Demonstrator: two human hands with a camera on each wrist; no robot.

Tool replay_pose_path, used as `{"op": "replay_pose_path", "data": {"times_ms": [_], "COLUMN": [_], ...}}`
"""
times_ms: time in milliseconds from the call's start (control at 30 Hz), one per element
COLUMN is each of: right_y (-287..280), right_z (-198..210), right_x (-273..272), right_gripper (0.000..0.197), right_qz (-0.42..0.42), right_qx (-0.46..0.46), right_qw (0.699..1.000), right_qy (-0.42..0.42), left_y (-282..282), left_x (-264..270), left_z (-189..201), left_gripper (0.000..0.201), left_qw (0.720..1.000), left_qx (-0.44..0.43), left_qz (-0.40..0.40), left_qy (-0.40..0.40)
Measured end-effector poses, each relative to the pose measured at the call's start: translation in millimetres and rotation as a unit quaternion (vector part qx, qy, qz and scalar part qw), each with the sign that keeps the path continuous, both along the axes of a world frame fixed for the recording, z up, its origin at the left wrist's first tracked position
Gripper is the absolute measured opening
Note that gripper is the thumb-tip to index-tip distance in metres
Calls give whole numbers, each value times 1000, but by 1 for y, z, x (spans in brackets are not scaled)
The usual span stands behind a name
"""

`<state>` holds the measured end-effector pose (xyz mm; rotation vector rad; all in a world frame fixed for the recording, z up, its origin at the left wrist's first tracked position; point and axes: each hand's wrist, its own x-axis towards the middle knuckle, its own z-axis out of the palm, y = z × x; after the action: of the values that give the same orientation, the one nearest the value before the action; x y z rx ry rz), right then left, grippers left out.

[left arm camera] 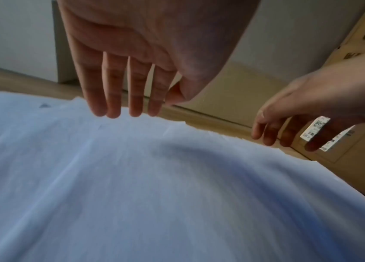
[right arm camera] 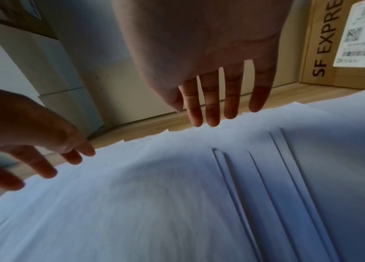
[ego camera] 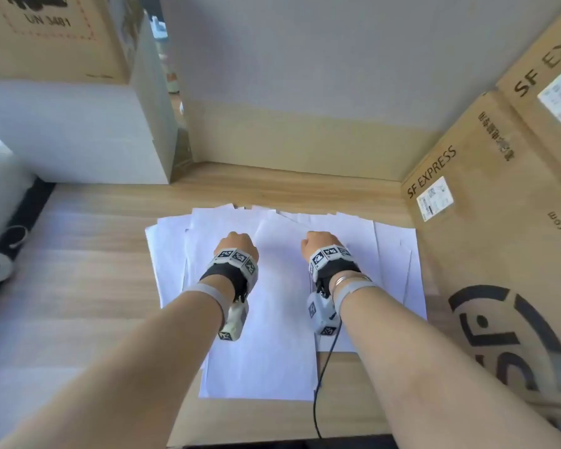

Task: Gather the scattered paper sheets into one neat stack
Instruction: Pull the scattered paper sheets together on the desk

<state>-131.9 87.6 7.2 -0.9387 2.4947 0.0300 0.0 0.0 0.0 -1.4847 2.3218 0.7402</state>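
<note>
Several white paper sheets (ego camera: 279, 319) lie fanned and overlapping on the wooden table (ego camera: 78, 286), their far edges uneven. Both hands hover side by side over the far half of the pile. My left hand (ego camera: 237, 244) hangs with straight, relaxed fingers (left arm camera: 129, 99) pointing down at the far edge of the paper (left arm camera: 154, 186) and holds nothing. My right hand (ego camera: 318, 243) is the same, its fingers (right arm camera: 219, 106) spread slightly above the far edge of the sheets (right arm camera: 154, 195). Whether the fingertips touch the paper is unclear.
A tall SF Express cardboard box (ego camera: 499, 254) stands close against the right side of the pile. A white box (ego camera: 78, 134) and a brown carton (ego camera: 46, 37) stand at the back left, a board (ego camera: 305, 92) behind. A black cable (ego camera: 324, 367) crosses the near sheets.
</note>
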Motion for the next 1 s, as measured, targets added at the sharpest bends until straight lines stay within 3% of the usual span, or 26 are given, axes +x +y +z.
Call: {"op": "replay_pose_path", "data": {"times_ms": [133, 267, 467, 533, 667, 800, 1000], "right_y": [15, 25, 31, 34, 39, 44, 43], "right_z": [-17, -32, -38, -40, -35, -35, -39], "right_x": [1, 3, 1, -2, -6, -12, -16], "right_gripper": [37, 50, 78, 71, 38, 38, 44], "right_qz": [-34, -101, -208, -216, -198, -267, -351], "right_qx": [31, 44, -34, -55, -70, -115, -145], "right_qw": [998, 988, 956, 954, 966, 948, 915], "right_qy": [-48, -109, -206, -200, -152, -126, -136], "left_y": [7, 6, -7, -12, -12, -6, -3], "left_x": [11, 18, 20, 20, 19, 24, 24], "left_z": [-25, -38, -38, -34, -38, -50, -57], "left_gripper": [40, 58, 85, 79, 48, 33, 33], "left_qw": [997, 989, 962, 952, 962, 967, 980], "left_qx": [30, 93, 146, 165, 167, 195, 120], "left_qz": [61, 111, 194, 208, 173, 117, 125], "left_qy": [-35, -26, 121, 150, 132, 117, 95]}}
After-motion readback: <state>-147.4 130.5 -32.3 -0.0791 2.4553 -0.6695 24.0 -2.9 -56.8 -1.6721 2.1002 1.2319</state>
